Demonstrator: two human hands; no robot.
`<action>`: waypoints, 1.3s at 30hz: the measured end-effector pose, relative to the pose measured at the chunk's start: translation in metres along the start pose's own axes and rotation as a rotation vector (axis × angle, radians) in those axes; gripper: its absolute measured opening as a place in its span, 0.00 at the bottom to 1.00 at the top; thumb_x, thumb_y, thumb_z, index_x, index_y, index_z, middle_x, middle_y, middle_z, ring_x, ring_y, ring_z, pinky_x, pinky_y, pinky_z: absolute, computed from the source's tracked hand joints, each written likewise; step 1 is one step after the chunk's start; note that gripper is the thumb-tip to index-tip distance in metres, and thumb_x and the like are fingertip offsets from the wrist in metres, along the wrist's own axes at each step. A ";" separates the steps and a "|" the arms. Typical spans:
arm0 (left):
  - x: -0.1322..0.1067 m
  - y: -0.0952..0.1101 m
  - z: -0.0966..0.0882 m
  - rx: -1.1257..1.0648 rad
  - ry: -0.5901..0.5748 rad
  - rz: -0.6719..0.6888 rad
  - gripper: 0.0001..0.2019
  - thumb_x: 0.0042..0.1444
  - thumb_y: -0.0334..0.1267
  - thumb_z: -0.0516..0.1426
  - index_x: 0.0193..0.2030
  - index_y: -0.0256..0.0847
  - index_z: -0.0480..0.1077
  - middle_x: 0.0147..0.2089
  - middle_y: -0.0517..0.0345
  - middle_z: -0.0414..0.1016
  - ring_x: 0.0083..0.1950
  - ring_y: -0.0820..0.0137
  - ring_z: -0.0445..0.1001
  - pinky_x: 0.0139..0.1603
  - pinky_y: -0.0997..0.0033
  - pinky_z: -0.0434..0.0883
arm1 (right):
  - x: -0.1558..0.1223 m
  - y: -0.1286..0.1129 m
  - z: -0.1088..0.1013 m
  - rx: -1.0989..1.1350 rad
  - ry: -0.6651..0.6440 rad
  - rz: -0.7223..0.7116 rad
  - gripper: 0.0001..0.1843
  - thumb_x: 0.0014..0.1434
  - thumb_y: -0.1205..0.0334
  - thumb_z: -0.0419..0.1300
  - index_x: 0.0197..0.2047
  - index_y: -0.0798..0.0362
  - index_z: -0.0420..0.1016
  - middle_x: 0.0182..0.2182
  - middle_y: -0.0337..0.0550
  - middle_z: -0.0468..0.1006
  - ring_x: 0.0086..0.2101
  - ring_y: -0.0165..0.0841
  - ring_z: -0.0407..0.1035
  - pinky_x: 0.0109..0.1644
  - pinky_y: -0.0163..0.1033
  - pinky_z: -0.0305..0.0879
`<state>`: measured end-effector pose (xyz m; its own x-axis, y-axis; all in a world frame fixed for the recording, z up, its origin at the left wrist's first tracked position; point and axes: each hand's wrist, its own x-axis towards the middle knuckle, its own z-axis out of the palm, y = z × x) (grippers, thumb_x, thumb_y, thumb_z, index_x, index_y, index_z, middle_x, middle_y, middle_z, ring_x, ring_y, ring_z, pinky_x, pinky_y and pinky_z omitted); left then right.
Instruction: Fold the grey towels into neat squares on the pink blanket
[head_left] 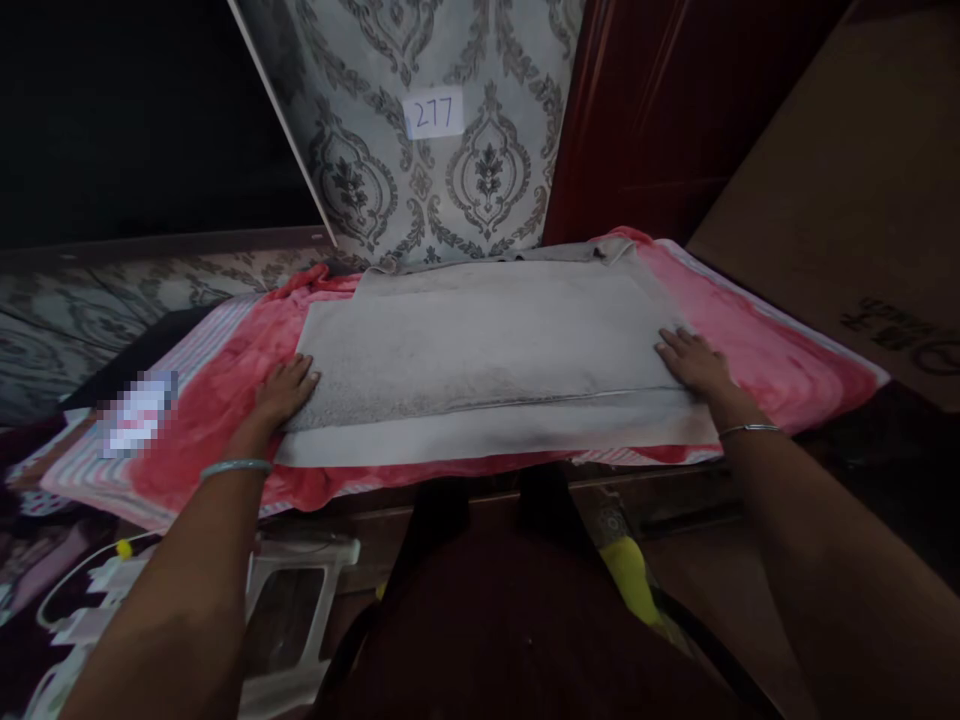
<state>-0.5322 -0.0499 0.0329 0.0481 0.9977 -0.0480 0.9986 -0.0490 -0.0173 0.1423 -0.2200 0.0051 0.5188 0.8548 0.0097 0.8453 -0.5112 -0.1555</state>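
Observation:
A pale grey cloth [480, 335] lies spread over a table, with a white strip [495, 432] along its near edge. Beneath it is a red and pink plush blanket [217, 400] with striped borders. My left hand [288, 391] rests flat at the cloth's left edge, fingers stretched out and slightly apart. On the opposite side, my right hand [694, 358] presses flat on the right edge, its fingers also spread. Neither hand grips anything. At the far side the cloth's edge is rumpled and folded.
A large dark screen [150, 120] stands at the back left. Patterned wallpaper bears a paper marked 277 [434, 112]. A dark red panel [660, 110] and a big cardboard box [847, 190] flank the right. Below left are a pale plastic frame [319, 610] and several white items.

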 end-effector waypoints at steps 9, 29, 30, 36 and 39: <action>-0.043 0.133 -0.016 -0.073 0.169 0.243 0.29 0.70 0.47 0.41 0.72 0.41 0.62 0.78 0.44 0.53 0.78 0.51 0.48 0.74 0.36 0.51 | -0.034 -0.101 0.001 -0.012 0.148 -0.255 0.35 0.72 0.44 0.38 0.75 0.49 0.56 0.75 0.54 0.50 0.72 0.56 0.40 0.68 0.73 0.45; -0.077 0.259 0.022 -0.089 0.124 0.593 0.31 0.69 0.56 0.42 0.76 0.52 0.55 0.80 0.54 0.46 0.80 0.46 0.42 0.74 0.32 0.46 | -0.087 -0.224 0.036 0.007 -0.004 -0.613 0.33 0.73 0.41 0.42 0.77 0.40 0.52 0.76 0.42 0.46 0.73 0.49 0.40 0.73 0.65 0.41; -0.074 0.259 0.023 -0.094 0.131 0.597 0.31 0.69 0.57 0.42 0.76 0.55 0.55 0.80 0.56 0.47 0.80 0.46 0.43 0.73 0.31 0.46 | -0.086 -0.224 0.035 0.011 -0.006 -0.619 0.34 0.73 0.41 0.42 0.77 0.40 0.51 0.76 0.41 0.46 0.73 0.49 0.40 0.73 0.64 0.41; -0.072 0.261 0.021 -0.110 0.147 0.597 0.31 0.67 0.56 0.44 0.75 0.55 0.57 0.79 0.54 0.49 0.79 0.44 0.45 0.71 0.28 0.49 | -0.067 -0.193 0.023 0.013 -0.059 -0.531 0.35 0.73 0.39 0.40 0.77 0.41 0.52 0.76 0.41 0.46 0.73 0.47 0.40 0.73 0.61 0.41; -0.075 0.262 0.018 -0.035 0.129 0.582 0.32 0.68 0.54 0.42 0.76 0.47 0.56 0.80 0.52 0.47 0.79 0.44 0.44 0.73 0.31 0.49 | -0.049 -0.140 0.013 -0.023 -0.055 -0.327 0.34 0.73 0.39 0.40 0.77 0.42 0.51 0.76 0.43 0.45 0.73 0.47 0.41 0.73 0.63 0.42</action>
<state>-0.2745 -0.1382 0.0145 0.5874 0.8052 0.0815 0.8074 -0.5899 0.0082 -0.0031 -0.1887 0.0139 0.2127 0.9771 0.0015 0.9688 -0.2106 -0.1309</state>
